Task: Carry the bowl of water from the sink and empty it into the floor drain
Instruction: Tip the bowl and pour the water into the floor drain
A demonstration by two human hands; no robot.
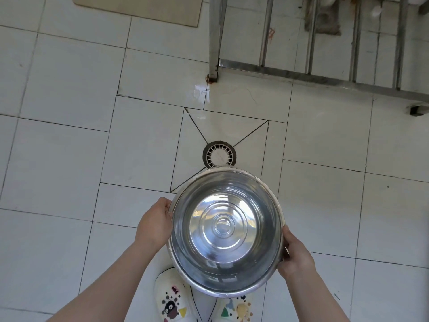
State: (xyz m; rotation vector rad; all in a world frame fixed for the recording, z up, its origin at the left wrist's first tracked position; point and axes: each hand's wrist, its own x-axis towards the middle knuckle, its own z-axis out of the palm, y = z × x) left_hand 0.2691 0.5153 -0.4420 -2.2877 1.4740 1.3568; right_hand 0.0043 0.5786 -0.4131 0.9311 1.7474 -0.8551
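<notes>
A round stainless steel bowl [226,231] is held level in front of me, above the floor. Its shiny ringed bottom shows through clear water. My left hand [154,223] grips the rim on the left side. My right hand [294,254] grips the rim on the right. The round floor drain [219,155], with a white slotted cover in a dark ring, sits in the white tiles just beyond the bowl's far edge. Part of the drain's near edge is hidden by the bowl.
A metal stand [325,75] with a leg [213,43] and crossbars is at the upper right. A wet patch [202,91] shines on the tiles near that leg. A beige mat [139,8] lies at the top left. My white slippers [171,300] are below the bowl.
</notes>
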